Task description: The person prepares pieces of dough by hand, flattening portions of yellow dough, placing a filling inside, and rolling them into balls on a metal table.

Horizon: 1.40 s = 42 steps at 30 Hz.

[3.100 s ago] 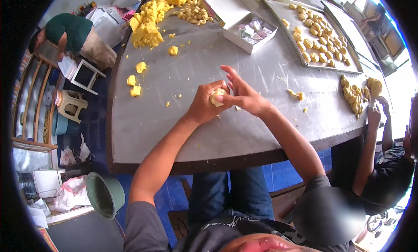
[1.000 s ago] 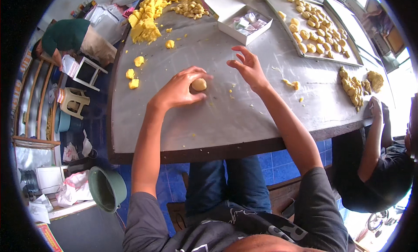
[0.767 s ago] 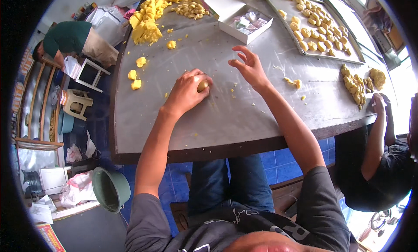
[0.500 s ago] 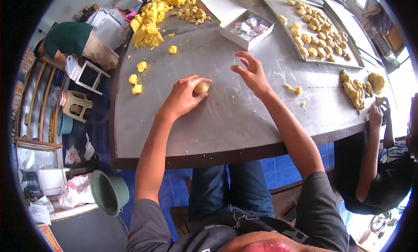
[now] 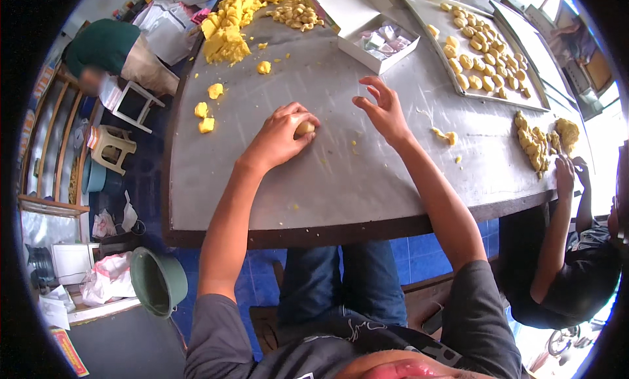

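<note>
My left hand (image 5: 288,134) is curled round a small tan dough ball (image 5: 304,129), low over the metal tabletop (image 5: 341,189). The ball shows between thumb and fingers. To its right my right hand (image 5: 382,109) hovers with fingers spread and bent, holding nothing. Beyond my left hand lie several loose yellow lumps (image 5: 207,125) and a single yellow lump (image 5: 263,67). A scrap of tan dough (image 5: 447,136) rests to the right of my right forearm.
Far left is a heap of crumbly yellow filling (image 5: 226,35) beside small dough pieces (image 5: 295,15). A white box (image 5: 379,43) holds small packets. At right, a tray (image 5: 488,100) carries shaped dough balls near a dough mass (image 5: 533,143); a co-worker's hand (image 5: 565,176) is there.
The left hand stays round the dough ball, its fingers slightly more curled over it. My right hand keeps its spread pose. The view has shifted slightly; the person at far left has moved a little.
</note>
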Tool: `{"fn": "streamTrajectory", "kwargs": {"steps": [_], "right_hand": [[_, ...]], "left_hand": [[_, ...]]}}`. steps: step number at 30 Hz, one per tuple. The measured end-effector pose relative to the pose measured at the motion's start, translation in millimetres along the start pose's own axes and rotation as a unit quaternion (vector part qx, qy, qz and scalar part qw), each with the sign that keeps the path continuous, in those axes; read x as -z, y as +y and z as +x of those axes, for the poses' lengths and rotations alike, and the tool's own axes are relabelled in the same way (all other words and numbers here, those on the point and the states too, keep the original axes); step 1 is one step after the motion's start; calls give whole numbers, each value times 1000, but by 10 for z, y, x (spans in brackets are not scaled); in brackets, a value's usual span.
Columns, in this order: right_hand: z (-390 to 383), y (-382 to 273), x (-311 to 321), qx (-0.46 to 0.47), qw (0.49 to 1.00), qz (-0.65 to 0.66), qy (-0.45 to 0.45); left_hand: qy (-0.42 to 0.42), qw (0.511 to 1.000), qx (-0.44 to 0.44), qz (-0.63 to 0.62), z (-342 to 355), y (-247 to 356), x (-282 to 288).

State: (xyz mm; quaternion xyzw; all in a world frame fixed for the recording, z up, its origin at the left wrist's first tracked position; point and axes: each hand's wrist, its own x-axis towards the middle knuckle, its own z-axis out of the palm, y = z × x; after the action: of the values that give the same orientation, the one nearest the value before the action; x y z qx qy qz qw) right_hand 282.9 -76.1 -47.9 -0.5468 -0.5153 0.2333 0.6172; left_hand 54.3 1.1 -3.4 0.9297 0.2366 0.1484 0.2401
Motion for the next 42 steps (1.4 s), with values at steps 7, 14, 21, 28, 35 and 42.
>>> {"fn": "streamTrajectory", "kwargs": {"steps": [7,14,21,28,35,42], "right_hand": [[-2,29,38,-4,1000,-7,-9],[-7,14,10,1,1000,-9,-8],[-11,17,9,6,1000,-12,-1],[-10,19,43,23,999,-44,3],[16,82,46,23,999,-39,4],[-5,53,48,12,999,-38,2]], "left_hand": [[51,996,-7,74,-11,89,3],[34,999,-28,5,-3,-62,-16],[99,991,-92,-24,0,-7,-89],[42,998,10,37,35,74,47],[86,993,-50,71,-25,69,-138],[57,998,6,-5,54,161,-76]]}}
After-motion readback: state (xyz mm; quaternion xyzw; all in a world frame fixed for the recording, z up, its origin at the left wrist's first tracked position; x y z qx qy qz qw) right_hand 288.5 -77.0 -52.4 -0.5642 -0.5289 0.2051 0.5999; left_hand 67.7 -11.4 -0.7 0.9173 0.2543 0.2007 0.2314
